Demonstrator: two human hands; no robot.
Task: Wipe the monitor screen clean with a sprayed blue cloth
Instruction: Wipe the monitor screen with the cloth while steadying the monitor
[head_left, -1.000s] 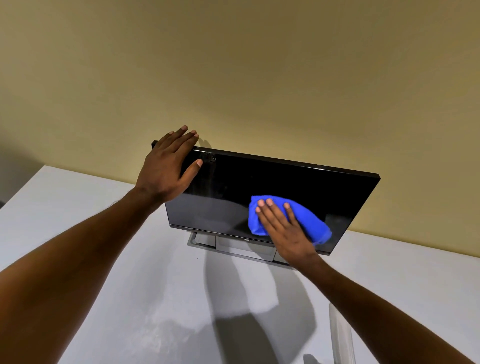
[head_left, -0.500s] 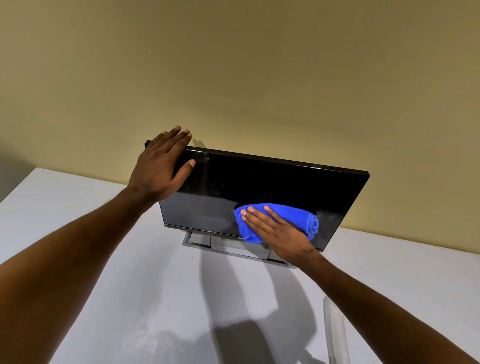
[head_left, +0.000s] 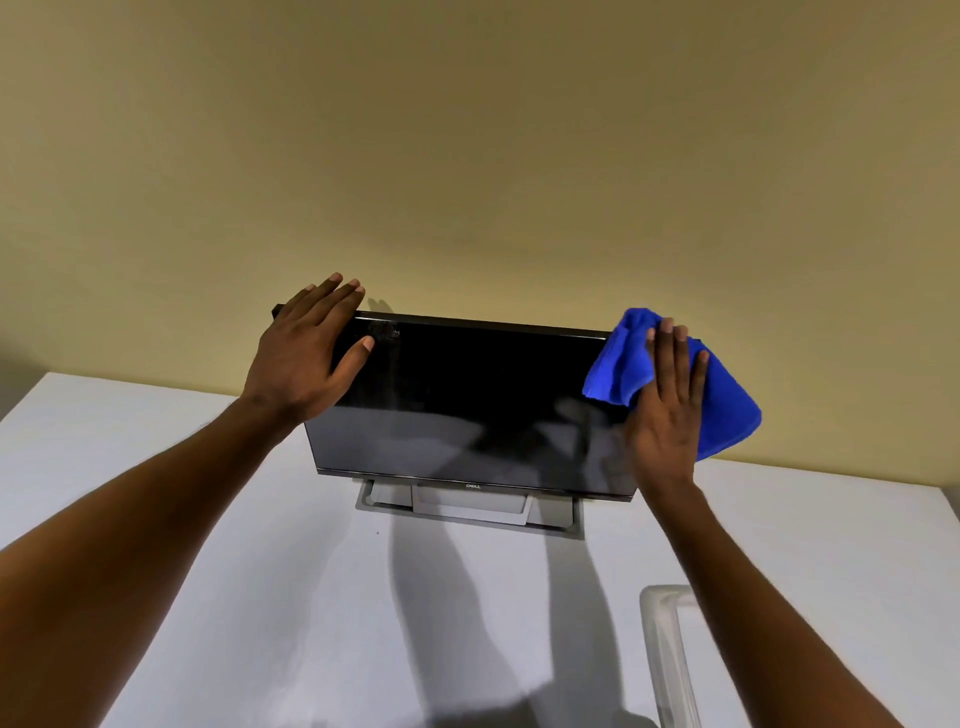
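Note:
A black monitor (head_left: 467, 395) stands on a grey stand (head_left: 470, 506) on a white table, its dark screen facing me. My left hand (head_left: 306, 358) rests flat on the monitor's top left corner, fingers straight, thumb on the screen. My right hand (head_left: 667, 400) presses a blue cloth (head_left: 727, 410) flat against the screen's right edge with straight fingers. Part of the cloth bunches at the top right corner and hangs past the monitor's side.
The white table (head_left: 234, 597) runs up to a beige wall (head_left: 467, 156) just behind the monitor. A clear plastic object (head_left: 670, 654) lies on the table at the lower right, beside my right forearm.
My right hand has swept the blue cloth from the lower middle of the screen up and right to the right edge. My left hand stays on the top left corner.

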